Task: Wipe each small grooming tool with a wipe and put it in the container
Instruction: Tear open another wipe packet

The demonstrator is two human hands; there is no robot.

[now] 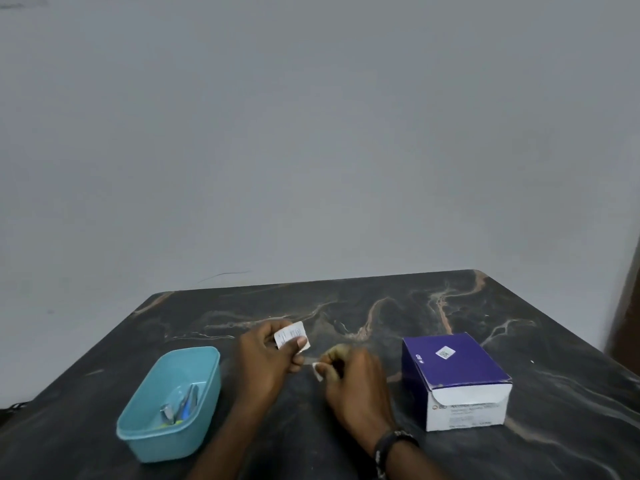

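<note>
Several grooming tools point(180, 407) already lie in the teal container point(202, 362) nearest the person. Beyond it, the right hand point(349, 379) pinches a torn strip point(317, 370) while the left hand point(268, 355) grips the wipe sachet point(291, 336); a careless pull might drop the wipe onto the marble table point(381, 306). Rightward sits the swab box point(453, 368).

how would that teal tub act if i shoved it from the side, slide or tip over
The teal tub would probably slide rather than tip: it sits low and wide on the smooth marbled table. It looks like thin plastic holding only a few small tools, so likely light, and those may rattle or shift.
</note>
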